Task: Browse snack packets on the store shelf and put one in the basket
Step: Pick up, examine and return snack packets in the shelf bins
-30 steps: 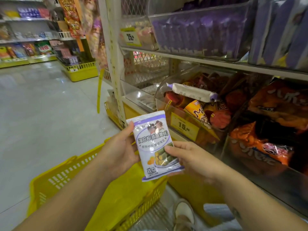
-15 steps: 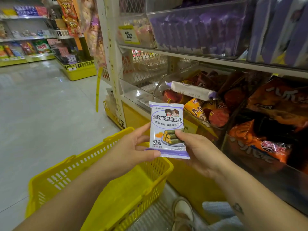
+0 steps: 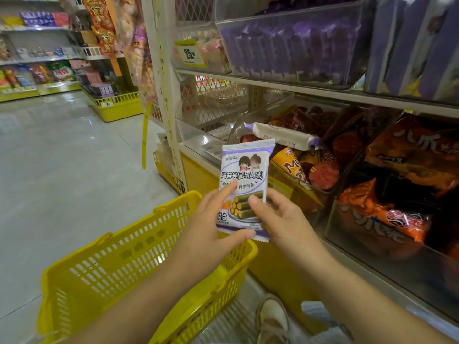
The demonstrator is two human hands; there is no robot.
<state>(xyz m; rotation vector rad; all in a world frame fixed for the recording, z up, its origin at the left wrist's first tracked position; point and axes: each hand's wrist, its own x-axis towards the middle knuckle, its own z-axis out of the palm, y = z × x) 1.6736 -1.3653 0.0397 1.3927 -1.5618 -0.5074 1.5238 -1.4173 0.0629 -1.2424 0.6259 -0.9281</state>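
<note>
Snack packet, held for reading at the store shelf

Item: purple-and-white snack packet, upright, in the air in front of the lower shelf bins and above the far rim of the yellow basket; not in the basket.

Hands: both grip the packet.
- Left hand: at the lower left corner, thumb along the bottom edge, forefinger stretched straight up across the printed front. Its other fingers are hidden.
- Right hand: pinches the lower right edge, thumb on the front, fingers behind.

Writing on the packet: 海苔卷(咸蛋黄味) in large type; 爽脆海苔 below, the start of that line covered by the forefinger; 糕点 at lower left, partly covered. Small brand logo at the top, too small to read. Picture of two cartoon children and green rolls with yellow filling.

Other labels:
- Yellow price tag on the upper shelf, reads "25"; the small print is illegible.
- Orange wrapper in the clear bin, letters "Mo" visible, rest hidden.
- Orange bags with large white characters, blurred.

Hard to make out: purple packets in the upper bin, smeared behind plastic. White-and-purple packet lying across the bin, print unreadable. Right-hand bins are cut off by the frame edge.
</note>
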